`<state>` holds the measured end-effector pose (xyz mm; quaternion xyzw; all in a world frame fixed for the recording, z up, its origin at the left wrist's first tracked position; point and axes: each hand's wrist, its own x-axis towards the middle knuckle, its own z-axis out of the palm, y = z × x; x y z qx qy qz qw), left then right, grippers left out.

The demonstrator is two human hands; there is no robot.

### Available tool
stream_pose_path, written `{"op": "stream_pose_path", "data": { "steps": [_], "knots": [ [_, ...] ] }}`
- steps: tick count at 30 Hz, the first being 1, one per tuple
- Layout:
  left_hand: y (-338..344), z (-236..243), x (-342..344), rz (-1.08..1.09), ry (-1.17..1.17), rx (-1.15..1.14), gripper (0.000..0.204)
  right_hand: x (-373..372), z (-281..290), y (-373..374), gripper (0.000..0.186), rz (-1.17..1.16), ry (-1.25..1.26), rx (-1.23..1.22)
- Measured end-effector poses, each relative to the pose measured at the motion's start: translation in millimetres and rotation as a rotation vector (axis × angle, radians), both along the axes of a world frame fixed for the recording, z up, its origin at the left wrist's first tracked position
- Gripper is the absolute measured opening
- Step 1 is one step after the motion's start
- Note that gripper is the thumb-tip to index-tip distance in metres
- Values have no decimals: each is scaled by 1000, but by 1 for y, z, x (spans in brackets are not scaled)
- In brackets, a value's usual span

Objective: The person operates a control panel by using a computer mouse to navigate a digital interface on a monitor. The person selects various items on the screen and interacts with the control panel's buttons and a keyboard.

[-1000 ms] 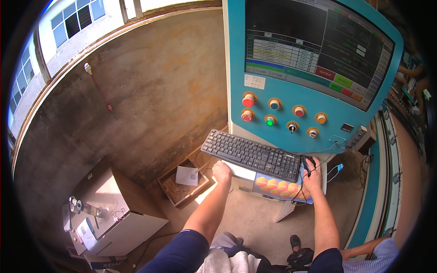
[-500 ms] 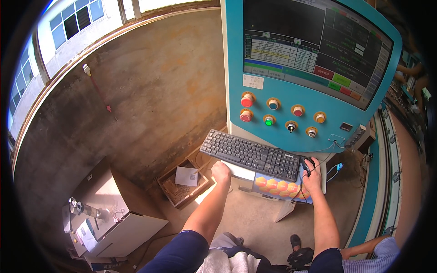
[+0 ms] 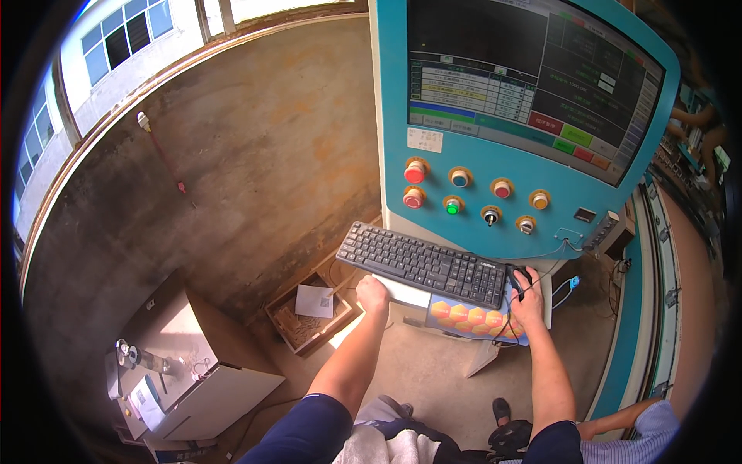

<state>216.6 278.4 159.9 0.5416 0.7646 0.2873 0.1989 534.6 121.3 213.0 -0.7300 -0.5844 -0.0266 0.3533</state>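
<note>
A black computer mouse (image 3: 522, 280) lies under my right hand (image 3: 529, 303), whose fingers are wrapped over it at the right end of the keyboard. My left hand (image 3: 372, 294) is closed around the left front edge of the pale keyboard shelf (image 3: 406, 295); its fingertips are hidden. On that shelf rests a black keyboard (image 3: 425, 264), tilted down to the right. A blue mouse pad with orange hexagons (image 3: 464, 315) sticks out in front of it. Above stands a teal control panel (image 3: 464, 224) with several round push buttons and switches, under a lit screen (image 3: 533, 85).
On the floor at left is a wooden box (image 3: 297, 336) with a paper sheet in it. A white cabinet (image 3: 224, 402) carrying a clear bottle (image 3: 151, 359) stands further left. Cables hang by the mouse. Another person's striped sleeve (image 3: 641, 433) shows at lower right.
The panel and keyboard sit slightly further left in the picture as the view shifts. Both hands keep their places on the mouse and the shelf edge.
</note>
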Motion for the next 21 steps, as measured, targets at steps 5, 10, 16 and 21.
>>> {"op": "stream_pose_path", "data": {
  "steps": [5,10,16,21],
  "knots": [
    [-1,2,1,-1,37,0,24,-1,1,-1,45,7,-3,20],
    [2,-2,0,-8,43,-25,24,1,-1,-1,43,4,-4,7],
    [2,-5,-1,-7,-39,6,30,0,0,-1,43,-3,-8,5],
    [-1,-1,0,9,-58,12,34,0,0,-1,42,1,-1,20]
  ]
}}
